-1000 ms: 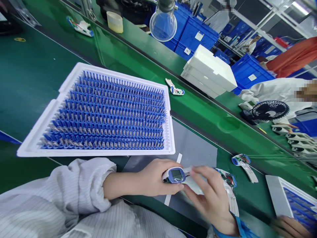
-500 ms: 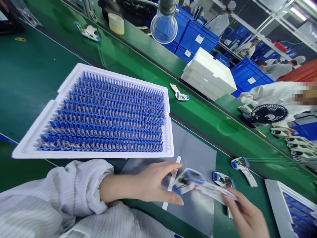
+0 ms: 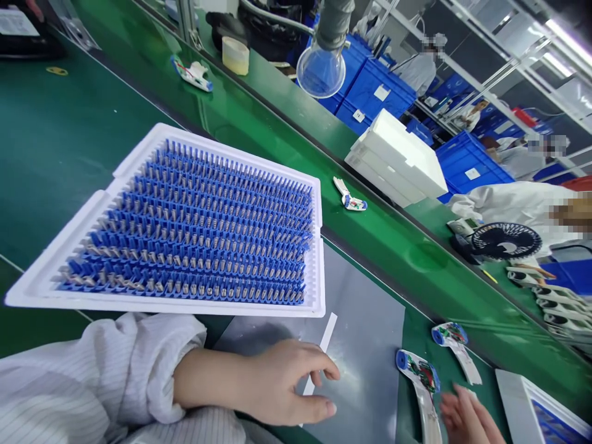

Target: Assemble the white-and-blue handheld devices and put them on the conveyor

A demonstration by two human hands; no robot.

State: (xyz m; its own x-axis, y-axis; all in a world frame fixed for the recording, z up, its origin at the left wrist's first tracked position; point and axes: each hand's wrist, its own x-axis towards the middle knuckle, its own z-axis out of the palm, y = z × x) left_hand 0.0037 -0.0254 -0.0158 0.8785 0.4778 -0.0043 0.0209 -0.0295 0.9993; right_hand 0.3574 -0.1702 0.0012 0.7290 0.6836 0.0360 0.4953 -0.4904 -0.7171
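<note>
Surface (image 3: 50,154): green; grey mat (image 3: 365,345) spans between the hands.
Left hand (image 3: 289,383): grip spread, over the mat.
Right hand (image 3: 472,419): blurred at frame's lower edge; grip I cannot tell.
Devices (image 3: 428,404): two, near right hand.
Tray (image 3: 41,280): beyond left sleeve (image 3: 152,357).

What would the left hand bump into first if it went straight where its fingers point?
The left hand would probably meet the nearer white-and-blue part by the grey mat's right edge. Its height is hard to judge, so it might pass above.
</note>
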